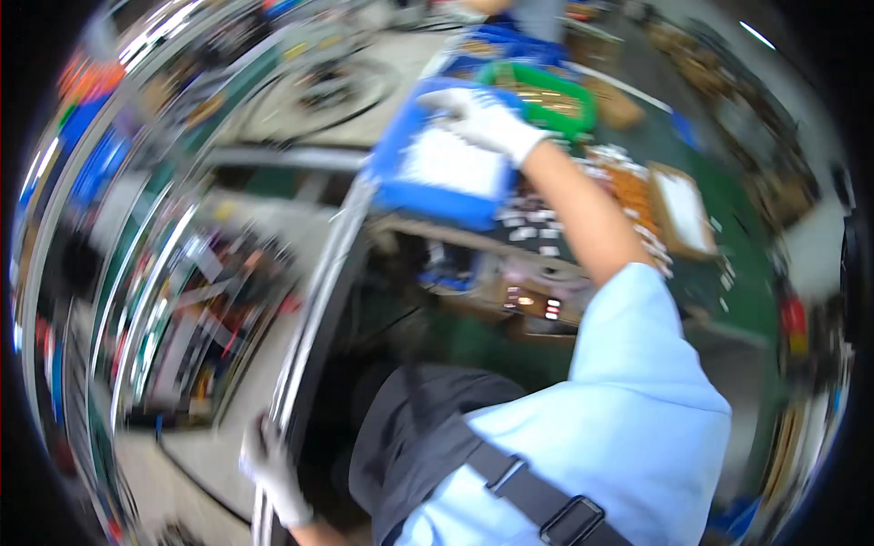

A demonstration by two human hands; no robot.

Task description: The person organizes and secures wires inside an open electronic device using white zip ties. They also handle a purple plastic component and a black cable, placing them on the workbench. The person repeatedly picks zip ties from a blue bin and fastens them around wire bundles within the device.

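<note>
Light blue shirt cloth [619, 382] fills the lower right nearest the camera, a black strap [530, 499] with a buckle running across it. From its sleeve the bare right forearm [578, 209] reaches up over the bench, ending in a white-gloved right hand [487, 118] at the upper part of a blue tray [437, 206]. Its fingers point left over the tray; they are too blurred to tell whether they are spread or pinching anything. White contents [451, 166] lie in the tray below the glove, too smeared to make out singly.

Around the tray it is crowded. A green bin [587, 96] holding thin copper-coloured pieces stands just beyond it, partly behind the hand — and the forearm hides part of the bench. Right of the arm lie orange pieces [630, 194] and a cardboard box [660, 214] with something white inside, on a green surface [701, 282].

Low on the left, the white-gloved left hand [276, 473] is at a metal rail [320, 296]; whether its fingers close around it, I cannot tell. Beyond the rail sits a blurred jumble of parts [205, 318].
</note>
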